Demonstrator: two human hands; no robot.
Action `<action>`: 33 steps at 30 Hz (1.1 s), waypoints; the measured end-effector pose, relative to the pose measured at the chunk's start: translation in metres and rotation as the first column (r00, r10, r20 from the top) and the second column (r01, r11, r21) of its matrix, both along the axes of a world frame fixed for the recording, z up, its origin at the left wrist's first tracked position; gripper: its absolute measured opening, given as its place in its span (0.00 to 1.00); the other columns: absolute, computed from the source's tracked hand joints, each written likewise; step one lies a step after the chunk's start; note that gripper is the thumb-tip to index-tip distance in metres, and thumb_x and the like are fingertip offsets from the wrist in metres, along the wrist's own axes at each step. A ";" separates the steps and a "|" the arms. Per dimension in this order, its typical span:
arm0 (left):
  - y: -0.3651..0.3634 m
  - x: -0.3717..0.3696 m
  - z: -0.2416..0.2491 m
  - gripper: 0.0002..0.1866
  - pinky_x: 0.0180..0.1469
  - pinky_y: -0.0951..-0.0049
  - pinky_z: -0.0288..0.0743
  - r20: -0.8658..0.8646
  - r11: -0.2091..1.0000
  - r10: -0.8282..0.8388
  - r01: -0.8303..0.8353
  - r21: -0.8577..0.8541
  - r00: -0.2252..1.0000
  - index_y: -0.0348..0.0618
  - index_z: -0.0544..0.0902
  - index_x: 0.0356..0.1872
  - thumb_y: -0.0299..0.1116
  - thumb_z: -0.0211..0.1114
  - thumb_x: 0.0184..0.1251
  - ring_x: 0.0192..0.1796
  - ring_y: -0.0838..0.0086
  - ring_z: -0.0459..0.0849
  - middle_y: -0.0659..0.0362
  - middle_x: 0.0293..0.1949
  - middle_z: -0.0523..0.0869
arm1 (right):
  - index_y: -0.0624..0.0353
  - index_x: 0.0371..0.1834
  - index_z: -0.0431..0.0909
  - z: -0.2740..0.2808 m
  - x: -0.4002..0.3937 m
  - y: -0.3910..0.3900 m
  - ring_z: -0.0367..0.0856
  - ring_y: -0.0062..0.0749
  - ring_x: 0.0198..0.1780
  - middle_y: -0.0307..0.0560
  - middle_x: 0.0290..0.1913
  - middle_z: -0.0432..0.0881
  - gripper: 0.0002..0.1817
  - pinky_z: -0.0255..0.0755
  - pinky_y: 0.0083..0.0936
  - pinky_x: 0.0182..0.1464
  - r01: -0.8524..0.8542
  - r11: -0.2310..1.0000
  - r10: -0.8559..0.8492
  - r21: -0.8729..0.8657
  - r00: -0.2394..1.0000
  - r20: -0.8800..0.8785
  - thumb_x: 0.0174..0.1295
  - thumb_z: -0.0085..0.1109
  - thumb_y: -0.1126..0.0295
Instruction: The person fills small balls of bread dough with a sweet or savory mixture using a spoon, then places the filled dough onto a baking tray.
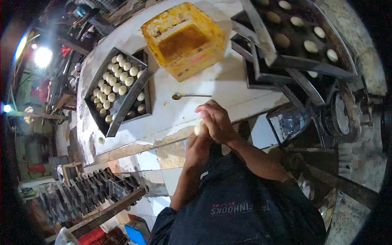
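A pale dough ball point(199, 127) is held between my two hands near the front edge of the white table. My left hand point(199, 146) supports it from below, its fingers partly hidden. Pressed against the ball from the upper right, my right hand point(216, 120) has its fingers close together and bent. Just beyond the hands lies a metal spoon point(177, 96) with brown residue in its bowl. To the left, a dark metal tray point(98, 121) holds several rows of pale dough balls and rests partly over another tray.
A yellow, stained tub point(192, 67) stands at the back. Stacked dark trays point(314, 67) with dough pieces overhang the right side. A clear plastic container point(290, 124) is below them. Racked metal pieces point(77, 196) are at lower left. Another person point(83, 14) is at upper left.
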State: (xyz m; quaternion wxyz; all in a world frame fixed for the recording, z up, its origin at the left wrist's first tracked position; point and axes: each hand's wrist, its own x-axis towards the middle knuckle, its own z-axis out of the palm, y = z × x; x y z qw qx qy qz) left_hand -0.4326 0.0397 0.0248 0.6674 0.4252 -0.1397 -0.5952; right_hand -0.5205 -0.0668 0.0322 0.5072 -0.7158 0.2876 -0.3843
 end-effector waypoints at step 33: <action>-0.109 0.305 -0.024 0.36 0.68 0.56 0.63 -0.117 0.977 0.196 -0.205 -0.065 0.974 0.22 0.54 0.70 0.37 0.56 0.69 0.66 0.52 0.71 0.34 0.65 0.68 | 0.67 0.35 0.79 -0.112 0.258 -0.317 0.74 0.43 0.32 0.54 0.30 0.77 0.09 0.70 0.35 0.33 0.193 0.954 0.098 0.230 0.522 -0.847 0.58 0.49 0.76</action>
